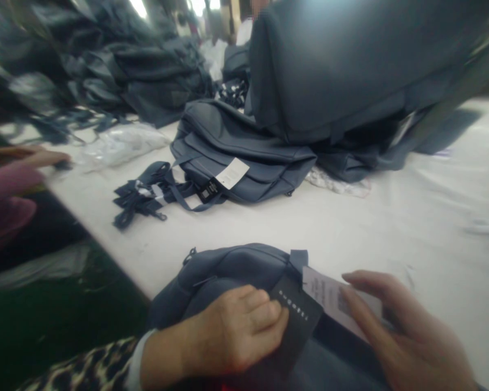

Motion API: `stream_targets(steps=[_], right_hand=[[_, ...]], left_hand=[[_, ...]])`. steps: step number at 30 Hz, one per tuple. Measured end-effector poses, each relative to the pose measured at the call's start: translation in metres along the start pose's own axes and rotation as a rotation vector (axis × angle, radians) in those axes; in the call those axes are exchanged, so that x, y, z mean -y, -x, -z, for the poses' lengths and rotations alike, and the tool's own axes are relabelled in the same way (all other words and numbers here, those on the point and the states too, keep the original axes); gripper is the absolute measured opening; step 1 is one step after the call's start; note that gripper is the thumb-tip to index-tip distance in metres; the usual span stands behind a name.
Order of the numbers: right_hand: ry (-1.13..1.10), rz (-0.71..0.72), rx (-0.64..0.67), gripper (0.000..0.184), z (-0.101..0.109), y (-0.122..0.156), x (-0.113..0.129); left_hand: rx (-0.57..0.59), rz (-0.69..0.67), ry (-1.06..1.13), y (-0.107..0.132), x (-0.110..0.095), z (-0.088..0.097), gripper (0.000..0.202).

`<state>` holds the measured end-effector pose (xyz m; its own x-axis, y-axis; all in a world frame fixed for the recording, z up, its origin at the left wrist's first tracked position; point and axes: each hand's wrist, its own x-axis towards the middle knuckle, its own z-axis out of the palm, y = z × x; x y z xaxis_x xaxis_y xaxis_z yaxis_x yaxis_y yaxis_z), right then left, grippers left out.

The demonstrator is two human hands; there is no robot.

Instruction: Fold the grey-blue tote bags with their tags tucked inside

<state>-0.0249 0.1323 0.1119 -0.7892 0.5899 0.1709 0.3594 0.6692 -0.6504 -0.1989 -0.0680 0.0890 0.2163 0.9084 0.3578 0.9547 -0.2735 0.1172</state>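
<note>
A dark blue bag (244,260) lies on the white table in front of me. My left hand (236,331) is closed over it, its fingers gripping a black hang tag (299,309) with pale lettering. Beside that, a white printed tag (326,293) sticks out near a small fabric loop (299,259) on the bag. The thumb and fingers of my right hand (399,326) are around the outer end of this white tag, slightly blurred. Part of the bag is hidden beneath my hands.
A second blue bag (244,146) with tags lies further back, beside a bundle of dark straps (140,193). A large blue bag (350,70) rises behind it. More bags (158,81) are piled at the back left, near clear plastic (118,144). Another person's sleeved arm (12,190) is at left.
</note>
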Motion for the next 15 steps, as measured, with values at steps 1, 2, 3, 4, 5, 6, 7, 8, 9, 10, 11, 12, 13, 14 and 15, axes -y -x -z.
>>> stream_targets(steps=[1,2,3,4,5,6,7,8,9,10,11,12,13,14,15], right_hand=[[0.032,0.044,-0.006,0.019,-0.002,0.0,0.002],[0.064,0.116,-0.011,0.017,-0.005,0.0,0.005],[0.093,0.205,-0.004,0.016,-0.01,0.002,0.009],[0.106,0.321,0.0,0.016,-0.015,0.004,0.013],[0.104,0.445,0.01,0.018,-0.021,0.006,0.018],[0.099,0.556,0.013,0.021,-0.027,0.008,0.022],[0.094,0.642,0.007,0.023,-0.033,0.011,0.025],[0.095,0.699,0.007,0.024,-0.039,0.014,0.027],[0.099,0.722,0.007,0.025,-0.045,0.017,0.027],[0.106,0.719,0.0,0.025,-0.05,0.021,0.026],[0.116,0.703,0.001,0.025,-0.055,0.024,0.025],[0.115,0.692,-0.003,0.025,-0.059,0.027,0.023],[0.11,0.683,0.001,0.024,-0.063,0.03,0.022],[0.103,0.676,0.008,0.023,-0.066,0.033,0.021],[0.093,0.675,0.018,0.021,-0.069,0.034,0.022]], left_hand=[[0.015,-0.012,0.011,-0.001,-0.001,-0.001,0.019],[0.02,-0.018,0.028,-0.002,-0.001,-0.002,0.017],[0.023,-0.021,0.047,-0.003,-0.002,-0.003,0.016],[0.014,-0.023,0.068,-0.003,-0.002,-0.005,0.016],[-0.001,-0.015,0.093,-0.003,-0.003,-0.007,0.017],[-0.023,0.002,0.124,-0.003,-0.004,-0.009,0.018],[-0.045,0.023,0.163,-0.001,-0.005,-0.011,0.02],[-0.074,0.048,0.209,0.001,-0.006,-0.012,0.022],[-0.11,0.077,0.253,0.003,-0.007,-0.014,0.023],[-0.151,0.11,0.287,0.006,-0.008,-0.014,0.024],[-0.194,0.141,0.306,0.008,-0.008,-0.015,0.025],[-0.232,0.17,0.304,0.01,-0.009,-0.015,0.026],[-0.248,0.192,0.284,0.011,-0.01,-0.014,0.027],[-0.242,0.204,0.249,0.012,-0.01,-0.014,0.028],[-0.214,0.202,0.209,0.013,-0.01,-0.014,0.028]])
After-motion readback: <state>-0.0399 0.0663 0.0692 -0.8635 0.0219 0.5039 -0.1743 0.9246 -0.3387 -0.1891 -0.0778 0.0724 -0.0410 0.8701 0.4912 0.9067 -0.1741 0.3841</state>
